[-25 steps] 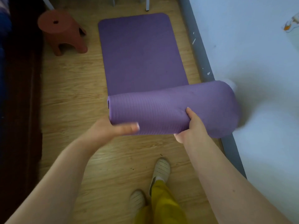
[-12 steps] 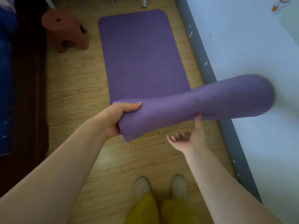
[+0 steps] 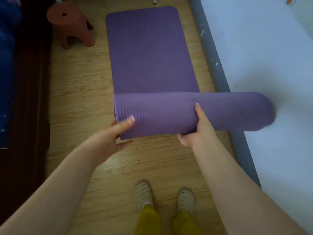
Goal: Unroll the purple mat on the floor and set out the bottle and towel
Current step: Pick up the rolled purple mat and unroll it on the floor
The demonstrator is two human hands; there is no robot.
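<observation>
The purple mat (image 3: 149, 51) lies partly unrolled on the wooden floor, its flat far half stretching away from me. The near half is still a thick ribbed roll (image 3: 169, 114), held level above the floor. My left hand (image 3: 116, 133) grips the roll's left end, thumb on top and fingers under it. My right hand (image 3: 198, 128) holds the roll near its middle, thumb up over the front. The roll's right end reaches over the grey skirting toward the wall. No bottle or towel is in view.
A reddish plastic stool (image 3: 71, 24) stands left of the mat's far end. Dark furniture with blue fabric (image 3: 10, 73) runs along the left. A pale wall (image 3: 262, 56) with a grey skirting (image 3: 211, 53) borders the right. My two feet (image 3: 164, 195) stand on the floor below the roll.
Half a second ago the roll was tilted with its right end raised and my right hand open beneath it. Now the roll is level and my right hand grips it again.
</observation>
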